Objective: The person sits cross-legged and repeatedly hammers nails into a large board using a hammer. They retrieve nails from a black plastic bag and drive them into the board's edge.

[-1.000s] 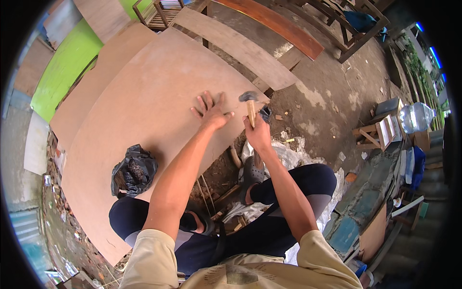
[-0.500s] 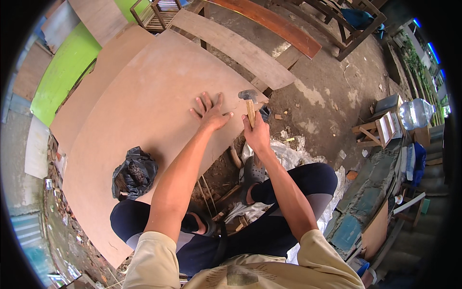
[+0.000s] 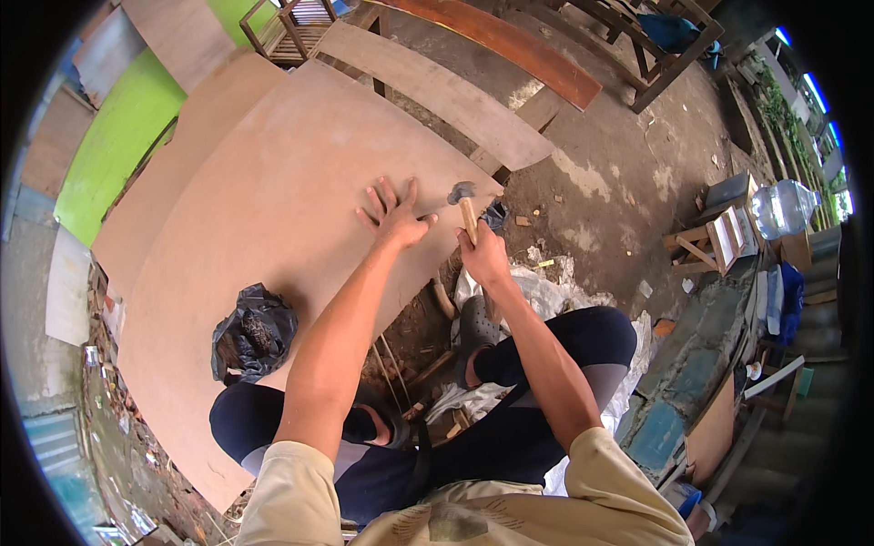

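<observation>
A large tan plywood sheet [image 3: 246, 173] spreads out before me. My left hand [image 3: 398, 218] lies flat on it near its right edge, fingers spread. In my right hand [image 3: 485, 255] is a claw hammer [image 3: 468, 211], gripped round its wooden handle. The dark metal head is up by the sheet's right corner; whether it touches the wood I cannot tell. A black plastic bag [image 3: 256, 333], its mouth open on small dark pieces that look like nails, rests on the sheet left of my left forearm.
A bare plank [image 3: 437, 91] and a reddish-brown board [image 3: 501, 44] lie beyond the sheet. Wooden frames [image 3: 651, 55] stand at the far right. A clear water jug [image 3: 783, 211] is by a small wooden stand [image 3: 710, 241]. White sacking [image 3: 537, 296] lies under my legs.
The hammer head has shifted slightly and its tilt differs a little. My left hand stays flat on the plywood. The whole view has moved slightly.
</observation>
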The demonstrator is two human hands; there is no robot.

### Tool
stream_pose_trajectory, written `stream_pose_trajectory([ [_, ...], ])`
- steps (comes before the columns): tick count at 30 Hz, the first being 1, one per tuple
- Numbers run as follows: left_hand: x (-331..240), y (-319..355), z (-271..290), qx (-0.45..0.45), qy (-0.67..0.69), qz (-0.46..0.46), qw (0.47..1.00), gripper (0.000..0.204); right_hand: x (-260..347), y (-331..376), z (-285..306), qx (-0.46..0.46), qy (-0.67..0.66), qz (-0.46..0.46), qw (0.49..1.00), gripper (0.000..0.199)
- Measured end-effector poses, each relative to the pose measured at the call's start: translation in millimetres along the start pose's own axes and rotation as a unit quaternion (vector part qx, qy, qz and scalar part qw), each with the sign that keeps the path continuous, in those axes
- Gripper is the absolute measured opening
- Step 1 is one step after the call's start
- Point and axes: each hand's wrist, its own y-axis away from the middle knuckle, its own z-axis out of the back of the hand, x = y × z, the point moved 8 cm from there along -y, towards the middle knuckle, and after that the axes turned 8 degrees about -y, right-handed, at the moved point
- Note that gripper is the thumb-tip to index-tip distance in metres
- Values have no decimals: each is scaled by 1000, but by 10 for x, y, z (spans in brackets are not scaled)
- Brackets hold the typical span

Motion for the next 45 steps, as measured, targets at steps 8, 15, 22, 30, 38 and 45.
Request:
stream_pose_trajectory([
  [8,0,-11,-5,1,5,2,1000,92,44,78,37,-4,-10,10,1000,33],
  [15,-3,-23,-29,4,4,-4,1000,91,28,63,-38,0,-14,34,999,34],
  [22,47,-26,-61,16,0,-6,1000,92,230,127,58,-32,-87,17,996,36],
  [30,109,-95,-22,27,35,-37,998,99,135,33,-64,31,11,-13,999,35],
  [38,128,-80,-75,-11,39,-72,997,98,59,4,-42,32,16,-24,999,41],
  [45,198,-22,-72,-89,104,-150,979,81,113,-77,-141,94,81,-18,992,42],
])
